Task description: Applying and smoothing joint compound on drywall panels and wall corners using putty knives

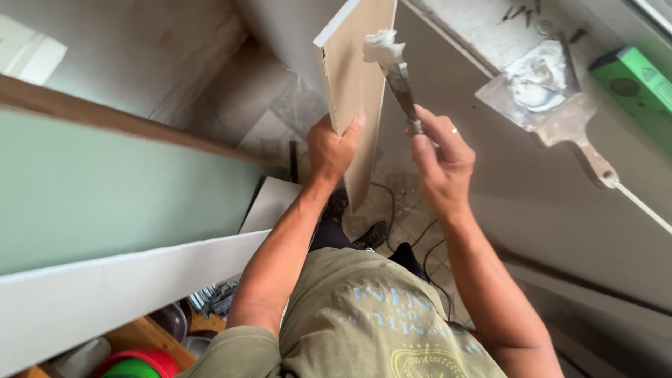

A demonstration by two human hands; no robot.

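Looking down past our own chest, we see the fingers [348, 133] of our left hand [331, 148] pinching the lower edge of a flat beige rectangular tile [357, 77], thumb on the near face, the other fingers hidden behind it. Our right hand [439, 155] has its fingers [435, 122] curled tight round the handle of a narrow metal putty knife [400, 82]; the handle itself is buried in the grip. Its blade carries a lump of white adhesive [383, 47] that touches the tile's upper right edge, well above both hands. The tile's top runs out of view. Farther right, a broad steel trowel [553, 105] loaded with more white paste lies on the grey ledge [483, 28], beside a green spirit level [633, 80] cut off by the border. Below, dark cables [420, 234] trail over the floor.
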